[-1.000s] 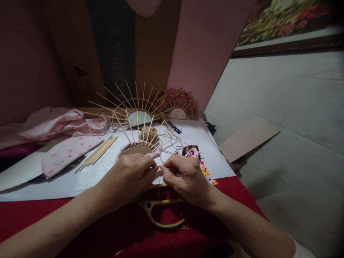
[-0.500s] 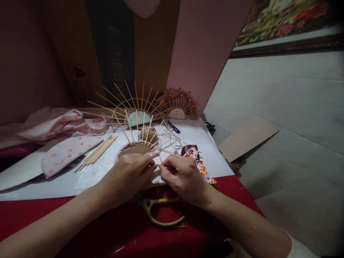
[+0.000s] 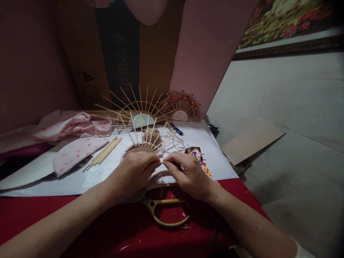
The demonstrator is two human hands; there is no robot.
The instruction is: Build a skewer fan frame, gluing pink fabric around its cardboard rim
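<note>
A thin pale piece (image 3: 161,162), too small to identify, is pinched between the fingertips of the left hand (image 3: 134,175) and right hand (image 3: 192,175). A half-round base (image 3: 141,148) set with fanned sticks (image 3: 134,128) is partly covered by the left hand. Twine ball (image 3: 152,135) seen just behind. Scissors (image 3: 152,205) laid under the hands, partly over red cloth (image 3: 107,229). Loose sticks (image 3: 103,154) bunched at left.

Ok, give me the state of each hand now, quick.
Left hand: closed in a pinch, apparently on a thin pale piece too small to identify.
Right hand: closed at thumb and forefinger tips, apparently on the same piece.
</note>
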